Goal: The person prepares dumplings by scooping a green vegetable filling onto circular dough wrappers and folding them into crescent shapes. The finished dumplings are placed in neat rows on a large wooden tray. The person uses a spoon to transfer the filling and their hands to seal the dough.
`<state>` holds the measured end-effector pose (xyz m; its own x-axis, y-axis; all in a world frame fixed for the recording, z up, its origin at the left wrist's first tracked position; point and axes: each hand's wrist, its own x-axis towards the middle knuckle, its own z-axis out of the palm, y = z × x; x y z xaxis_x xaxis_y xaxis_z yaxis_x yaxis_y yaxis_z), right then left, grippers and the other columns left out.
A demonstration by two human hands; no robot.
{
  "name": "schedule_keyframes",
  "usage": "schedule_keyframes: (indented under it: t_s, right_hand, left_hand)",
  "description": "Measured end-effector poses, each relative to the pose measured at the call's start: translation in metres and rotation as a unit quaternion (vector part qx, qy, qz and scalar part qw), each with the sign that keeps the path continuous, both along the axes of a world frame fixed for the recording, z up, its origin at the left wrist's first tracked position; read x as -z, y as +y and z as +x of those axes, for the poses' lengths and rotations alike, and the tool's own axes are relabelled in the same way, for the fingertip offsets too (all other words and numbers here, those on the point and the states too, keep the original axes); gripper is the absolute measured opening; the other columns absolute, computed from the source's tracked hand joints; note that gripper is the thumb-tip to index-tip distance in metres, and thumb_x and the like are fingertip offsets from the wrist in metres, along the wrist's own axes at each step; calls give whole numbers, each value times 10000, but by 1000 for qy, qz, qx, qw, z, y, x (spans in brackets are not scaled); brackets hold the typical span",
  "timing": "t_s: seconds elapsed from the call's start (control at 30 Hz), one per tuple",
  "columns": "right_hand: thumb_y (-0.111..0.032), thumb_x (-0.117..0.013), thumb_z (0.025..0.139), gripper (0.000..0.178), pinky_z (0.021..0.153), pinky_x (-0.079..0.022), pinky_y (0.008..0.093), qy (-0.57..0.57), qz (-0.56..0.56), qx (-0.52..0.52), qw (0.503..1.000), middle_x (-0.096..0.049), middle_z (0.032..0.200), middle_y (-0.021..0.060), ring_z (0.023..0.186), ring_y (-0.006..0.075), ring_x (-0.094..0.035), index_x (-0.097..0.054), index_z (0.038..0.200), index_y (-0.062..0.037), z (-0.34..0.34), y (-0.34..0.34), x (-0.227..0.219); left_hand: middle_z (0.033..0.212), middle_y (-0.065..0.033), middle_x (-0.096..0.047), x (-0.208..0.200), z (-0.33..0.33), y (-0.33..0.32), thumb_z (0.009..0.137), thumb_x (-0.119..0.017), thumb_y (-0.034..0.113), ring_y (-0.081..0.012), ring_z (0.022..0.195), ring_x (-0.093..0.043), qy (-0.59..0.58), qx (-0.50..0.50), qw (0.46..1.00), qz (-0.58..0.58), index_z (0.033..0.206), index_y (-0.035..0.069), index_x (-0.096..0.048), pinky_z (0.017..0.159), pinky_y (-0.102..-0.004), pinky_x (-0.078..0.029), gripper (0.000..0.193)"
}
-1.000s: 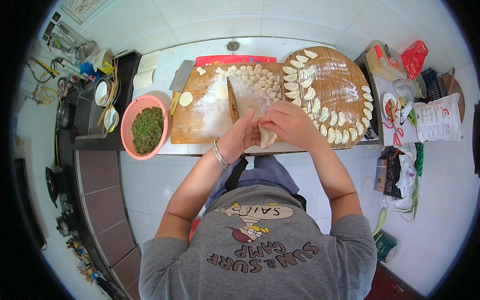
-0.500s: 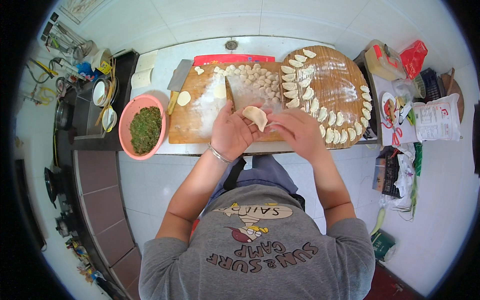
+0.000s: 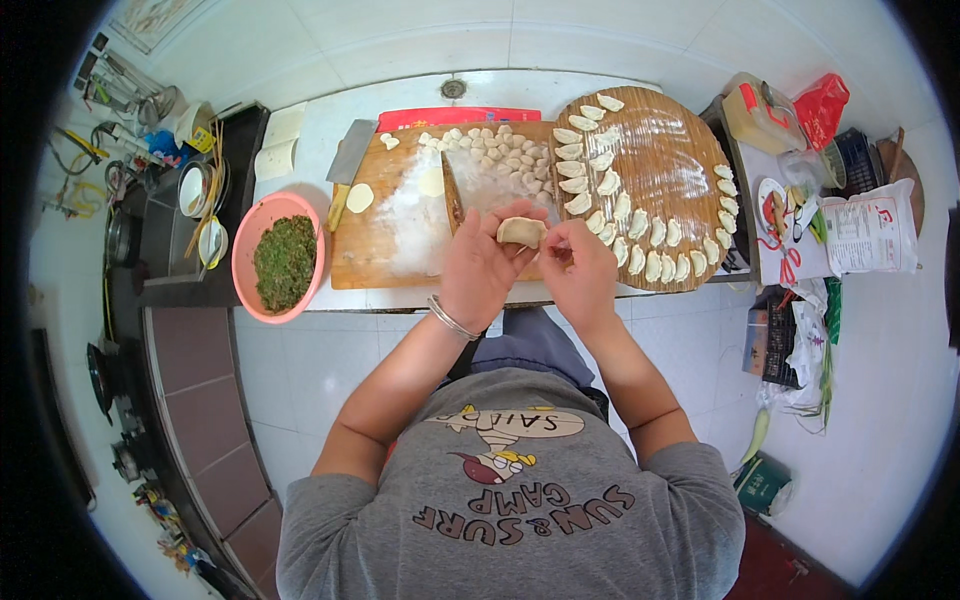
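A folded dumpling (image 3: 521,233) rests on the fingers of my left hand (image 3: 478,265), which is palm up and curled round it. The fingertips of my right hand (image 3: 582,268) pinch the dumpling's right end. Both hands hover over the near edge of a floured wooden cutting board (image 3: 360,262). Beyond them lie several small dough pieces (image 3: 515,155). Flat round wrappers (image 3: 359,197) lie on the board's left part, and a thin brown stick-like thing (image 3: 451,190) lies just past my left hand.
At the left stands a pink bowl (image 3: 241,265) of green filling (image 3: 285,265). A cleaver (image 3: 350,152) lies across the board's left edge. To the right, a round wooden board (image 3: 672,130) carries several shaped dumplings (image 3: 658,232). Farther right are a white bag (image 3: 872,232) and red-handled scissors (image 3: 786,258).
The dumpling has turned from slanted to nearly level. My left hand has shifted slightly right, and my right hand has come in to its right end with fingers bent closer together.
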<state>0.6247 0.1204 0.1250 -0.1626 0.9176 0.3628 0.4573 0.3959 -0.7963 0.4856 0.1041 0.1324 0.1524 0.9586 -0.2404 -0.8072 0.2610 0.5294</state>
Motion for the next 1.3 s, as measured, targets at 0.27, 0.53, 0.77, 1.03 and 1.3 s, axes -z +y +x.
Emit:
schedule_keyframes:
  t_s: [0.27, 0.53, 0.77, 1.03, 1.3]
  right_hand:
    - [-52, -599, 826, 148, 620, -508, 356, -84, 47, -100, 990, -652, 892, 104, 763, 279, -640, -607, 973, -65, 21, 6, -24]
    - [-21, -639, 767, 156, 638, -504, 343, -66, 127, -193, 971, -627, 884, 77, 794, 267, -621, -615, 918, -53, 25, 28, -15]
    - [-63, -653, 776, 118, 604, -493, 353, -93, 61, -132, 985, -620, 833, 86, 728, 273, -614, -545, 822, -51, 19, 18, -13]
    - [-66, -629, 762, 161, 623, -509, 335, -86, 103, -139, 981, -647, 883, 61, 759, 248, -637, -623, 922, -91, 31, 19, -32]
    - [-45, -642, 725, 120, 606, -496, 328, -80, 182, -228, 953, -621, 825, 38, 716, 229, -609, -623, 835, -90, 34, 37, -24]
  left_hand:
    - [1273, -225, -491, 2, -15, 2, 952, -231, 521, -289, 1153, -503, -57, 30, 998, -16, 1285, -58, -411, 1030, -405, -366, 692]
    - [1252, -206, -509, 1, -18, 1, 956, -215, 525, -266, 1143, -512, -61, 61, 996, -17, 1290, -53, -407, 1024, -402, -374, 695]
    - [1231, -182, -528, 0, -5, -1, 963, -214, 511, -242, 1118, -526, 18, 47, 999, -4, 1284, -44, -415, 1001, -380, -390, 672]
    - [1164, -182, -557, -8, -14, 2, 961, -214, 514, -244, 1076, -550, 16, 60, 998, -4, 1250, -70, -440, 992, -392, -409, 689]
    - [1065, -132, -576, -12, -10, 1, 976, -202, 502, -213, 1002, -567, -11, 99, 995, -10, 1217, -34, -463, 927, -360, -454, 643]
